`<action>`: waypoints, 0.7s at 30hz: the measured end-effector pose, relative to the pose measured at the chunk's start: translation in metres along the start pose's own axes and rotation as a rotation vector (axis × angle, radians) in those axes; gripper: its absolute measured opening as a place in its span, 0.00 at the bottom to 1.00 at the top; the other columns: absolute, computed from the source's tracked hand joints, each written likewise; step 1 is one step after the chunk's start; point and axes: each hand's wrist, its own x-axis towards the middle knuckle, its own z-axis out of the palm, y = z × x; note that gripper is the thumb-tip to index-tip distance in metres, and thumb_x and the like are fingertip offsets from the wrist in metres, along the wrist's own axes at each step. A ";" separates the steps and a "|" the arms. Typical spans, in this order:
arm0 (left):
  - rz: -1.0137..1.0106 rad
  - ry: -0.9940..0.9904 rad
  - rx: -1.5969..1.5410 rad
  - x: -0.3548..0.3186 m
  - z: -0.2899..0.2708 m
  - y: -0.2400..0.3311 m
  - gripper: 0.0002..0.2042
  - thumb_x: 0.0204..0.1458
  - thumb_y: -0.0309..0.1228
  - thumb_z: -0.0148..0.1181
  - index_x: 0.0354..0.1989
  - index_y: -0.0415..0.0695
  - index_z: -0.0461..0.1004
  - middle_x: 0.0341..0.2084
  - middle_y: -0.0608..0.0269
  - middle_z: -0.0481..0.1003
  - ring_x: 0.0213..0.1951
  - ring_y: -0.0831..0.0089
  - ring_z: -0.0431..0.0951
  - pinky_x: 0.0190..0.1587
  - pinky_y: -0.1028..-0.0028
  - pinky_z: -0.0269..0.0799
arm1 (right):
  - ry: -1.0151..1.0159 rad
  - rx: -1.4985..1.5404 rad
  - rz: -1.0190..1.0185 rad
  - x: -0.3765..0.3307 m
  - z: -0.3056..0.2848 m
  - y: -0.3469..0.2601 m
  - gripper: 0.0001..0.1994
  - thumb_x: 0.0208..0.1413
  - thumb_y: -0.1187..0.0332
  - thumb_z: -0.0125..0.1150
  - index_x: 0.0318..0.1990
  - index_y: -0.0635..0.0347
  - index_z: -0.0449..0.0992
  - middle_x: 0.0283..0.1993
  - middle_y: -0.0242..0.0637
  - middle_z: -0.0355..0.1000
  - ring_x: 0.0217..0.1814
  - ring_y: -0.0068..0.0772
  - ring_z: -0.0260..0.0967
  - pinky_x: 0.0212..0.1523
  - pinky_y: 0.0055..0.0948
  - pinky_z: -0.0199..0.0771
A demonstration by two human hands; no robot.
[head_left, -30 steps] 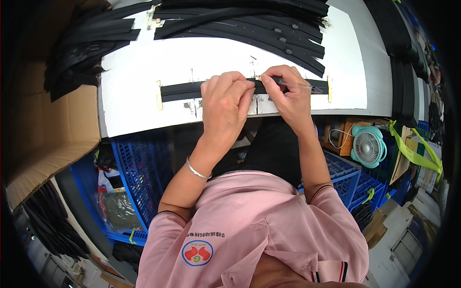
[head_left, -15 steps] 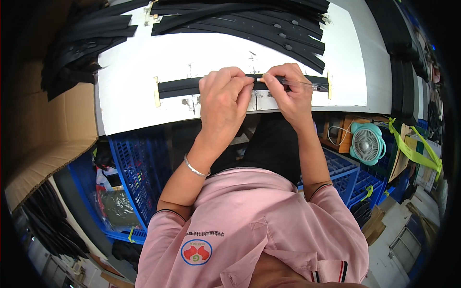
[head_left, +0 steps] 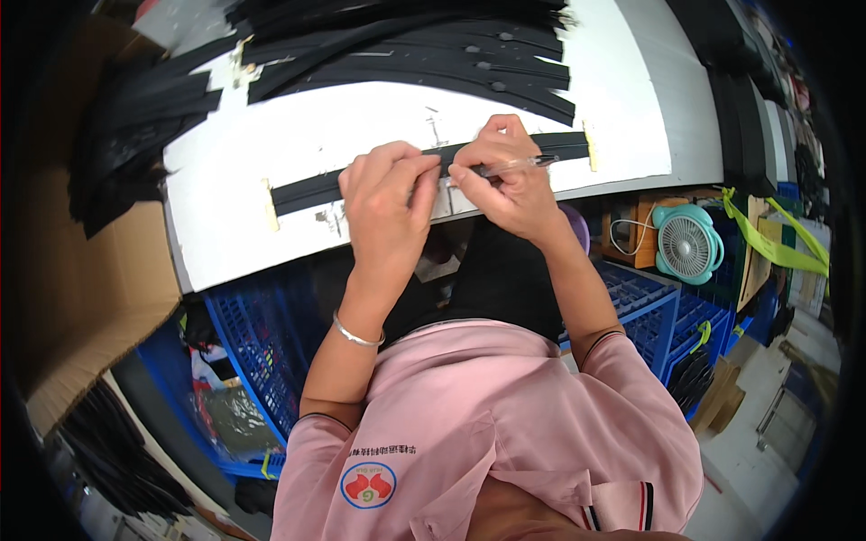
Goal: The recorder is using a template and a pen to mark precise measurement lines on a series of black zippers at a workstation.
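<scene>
A long black zipper strip point(head_left: 307, 193) lies across the white board point(head_left: 298, 144), between two strips of pale yellow tape point(head_left: 270, 206). My left hand point(head_left: 383, 198) is closed on the strip left of its middle, with bent fingers pressed together. In my right hand point(head_left: 507, 189) is a pen with a clear barrel point(head_left: 526, 164), gripped between thumb and fingers. That hand rests over the strip just right of the left one; the fingers hide the pen's tip and the part of the strip beneath.
More black zipper strips point(head_left: 406, 68) are heaped at the board's far side, others point(head_left: 149, 122) at the far left. A cardboard box point(head_left: 126, 270) stands left. Below the table are blue crates point(head_left: 253, 352), and a turquoise fan point(head_left: 690, 245) is at the right.
The view has shifted and tilted slightly. My right hand has turned and come nearer the strip's front edge, its pen now more level. My left hand stays on the strip.
</scene>
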 end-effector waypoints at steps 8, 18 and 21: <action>-0.002 -0.001 0.033 0.000 0.000 0.002 0.05 0.48 0.22 0.70 0.33 0.43 0.83 0.34 0.66 0.77 0.37 0.69 0.74 0.45 0.69 0.63 | 0.368 0.222 0.390 -0.032 -0.060 0.022 0.05 0.64 0.72 0.59 0.39 0.64 0.78 0.32 0.29 0.76 0.33 0.14 0.68 0.32 0.17 0.67; 0.036 -0.053 -0.008 0.012 0.021 0.032 0.09 0.48 0.25 0.70 0.38 0.44 0.83 0.40 0.65 0.78 0.44 0.65 0.75 0.51 0.66 0.65 | 0.298 0.149 0.411 -0.038 -0.059 0.041 0.04 0.62 0.73 0.63 0.38 0.65 0.78 0.29 0.28 0.73 0.28 0.14 0.62 0.28 0.19 0.63; 0.116 -0.113 -0.082 0.020 0.051 0.045 0.09 0.48 0.26 0.69 0.39 0.43 0.83 0.42 0.63 0.77 0.47 0.63 0.74 0.54 0.64 0.64 | 0.299 0.141 0.412 -0.037 -0.059 0.040 0.04 0.61 0.73 0.64 0.38 0.65 0.78 0.29 0.28 0.73 0.27 0.14 0.62 0.27 0.19 0.63</action>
